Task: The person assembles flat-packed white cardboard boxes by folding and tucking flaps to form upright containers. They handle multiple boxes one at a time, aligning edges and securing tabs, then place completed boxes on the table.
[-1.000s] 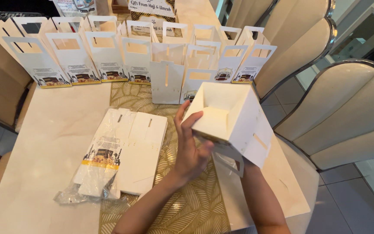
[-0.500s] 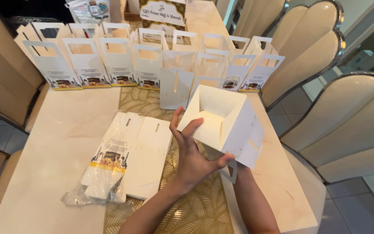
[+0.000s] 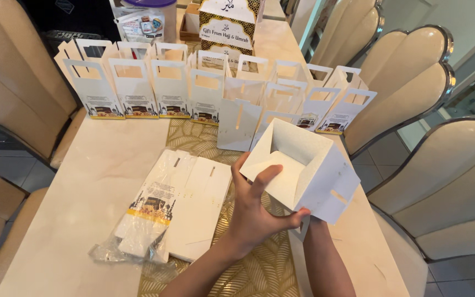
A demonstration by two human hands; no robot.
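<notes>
Head view: left hand point(image 3: 257, 212) grips a white box point(image 3: 303, 168) held above the table's point(image 3: 83, 181) right side, thumb under its near edge, fingers pressing a flap inward, seemingly to square it. Right hand is hidden behind the box; grip unclear. Flat blanks point(image 3: 174, 203) lie in plastic wrap, left. Finished handled boxes point(image 3: 138, 91) line the far edge; a gold-patterned sign point(image 3: 226, 25) stands behind.
</notes>
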